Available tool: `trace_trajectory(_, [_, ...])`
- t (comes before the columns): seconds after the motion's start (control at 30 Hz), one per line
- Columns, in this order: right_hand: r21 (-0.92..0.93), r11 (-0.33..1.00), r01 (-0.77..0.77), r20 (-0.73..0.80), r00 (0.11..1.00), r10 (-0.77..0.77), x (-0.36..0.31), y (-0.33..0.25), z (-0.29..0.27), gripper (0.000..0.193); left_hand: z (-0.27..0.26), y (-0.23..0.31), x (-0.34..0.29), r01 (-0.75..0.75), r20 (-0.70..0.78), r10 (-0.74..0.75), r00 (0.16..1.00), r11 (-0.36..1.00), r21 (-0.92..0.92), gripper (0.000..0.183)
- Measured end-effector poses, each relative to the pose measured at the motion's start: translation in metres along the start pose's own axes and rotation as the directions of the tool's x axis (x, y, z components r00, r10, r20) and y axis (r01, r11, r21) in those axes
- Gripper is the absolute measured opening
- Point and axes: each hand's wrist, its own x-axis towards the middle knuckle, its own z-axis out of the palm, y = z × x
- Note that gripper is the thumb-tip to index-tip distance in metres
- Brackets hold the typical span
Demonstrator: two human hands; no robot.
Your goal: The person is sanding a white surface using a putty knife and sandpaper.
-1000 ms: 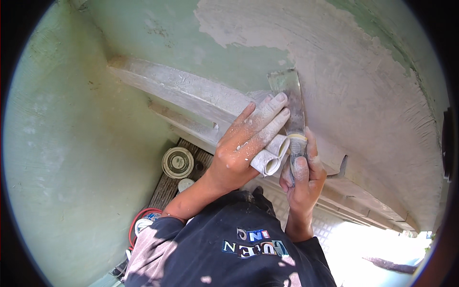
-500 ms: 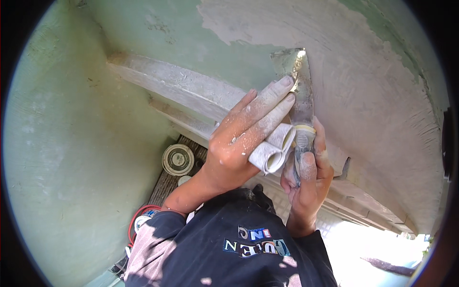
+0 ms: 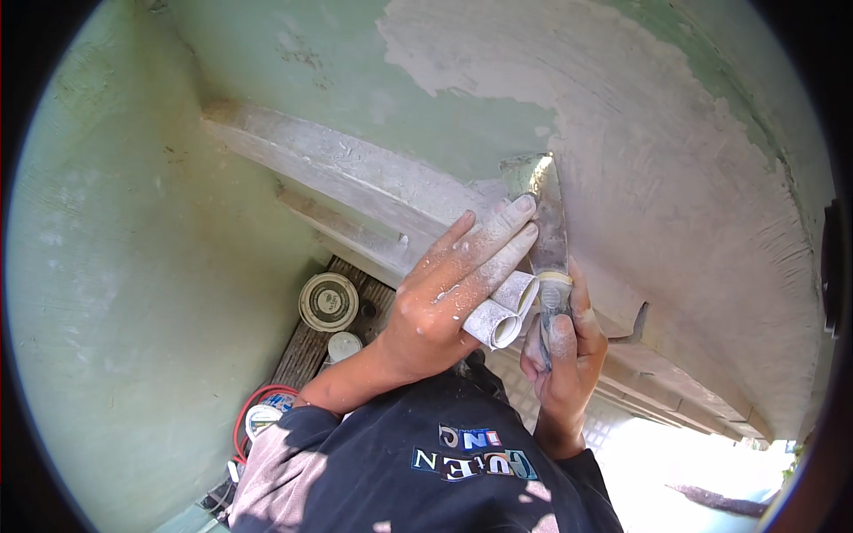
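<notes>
Hands close up: right hand (image 3: 569, 355) shut tight on scraper (image 3: 544, 222), blade flat on wall (image 3: 133, 266). Left hand (image 3: 453, 293) pinching rolled sandpaper (image 3: 502, 311), fingers on blade. Farther out, big white patch (image 3: 640, 160) scraped bare. Green paint (image 3: 355, 53) left all around. Looks about half done.

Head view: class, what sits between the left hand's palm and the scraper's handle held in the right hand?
A rolled sheet of sandpaper, tucked under the left hand beside the scraper that the right hand grips; head view.
</notes>
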Motion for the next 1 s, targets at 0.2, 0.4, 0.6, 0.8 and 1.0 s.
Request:
trace_trajectory(0.2, [0.042, 0.999, 0.030, 0.020, 0.999, -0.031, 0.018, -0.021, 0.014, 0.067, -0.009, -0.001, 0.018, -0.063, -0.097, 0.064, 0.993, 0.998, 0.016, 0.046])
trace_trajectory(0.4, [0.012, 1.000, -0.027, 0.011, 1.000, 0.027, 0.004, -0.010, 0.004, 0.063, 0.001, -0.003, 0.004, -0.006, -0.043, 0.005, 0.999, 1.000, -0.013, 0.045])
trace_trajectory(0.6, [0.062, 0.998, -0.002, 0.032, 0.999, 0.000, 0.008, -0.010, 0.003, 0.062, -0.005, -0.005, 0.015, -0.062, -0.072, 0.062, 0.995, 0.998, -0.001, 0.044])
trace_trajectory(0.8, [-0.038, 0.999, 0.025, -0.037, 0.999, -0.027, -0.002, -0.001, -0.004, 0.060, 0.004, -0.005, 0.002, -0.012, 0.001, 0.012, 1.000, 0.999, -0.040, 0.048])
trace_trajectory(1.0, [-0.055, 0.996, 0.075, -0.040, 0.996, -0.077, 0.005, -0.008, -0.003, 0.062, 0.007, -0.009, 0.014, -0.101, -0.050, 0.097, 0.994, 0.993, -0.068, 0.049])
